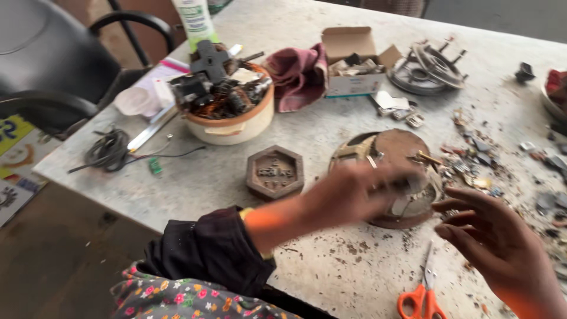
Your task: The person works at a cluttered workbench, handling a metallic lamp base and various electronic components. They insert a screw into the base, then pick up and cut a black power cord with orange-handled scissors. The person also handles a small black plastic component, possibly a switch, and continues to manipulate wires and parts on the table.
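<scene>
My left hand is blurred with motion and reaches across a round brown metal disc lying on the table; its fingers seem to rest on the disc's near part. My right hand hovers just right of the disc with fingers apart and curled, holding nothing that I can make out. A hexagonal brown metal weight sits left of the disc. Orange-handled scissors lie near the table's front edge, below my right hand.
A cream bowl full of dark metal parts stands at the back left, beside a maroon cloth and an open cardboard box. A round metal part, scattered scraps, a black wire coil and a chair surround them.
</scene>
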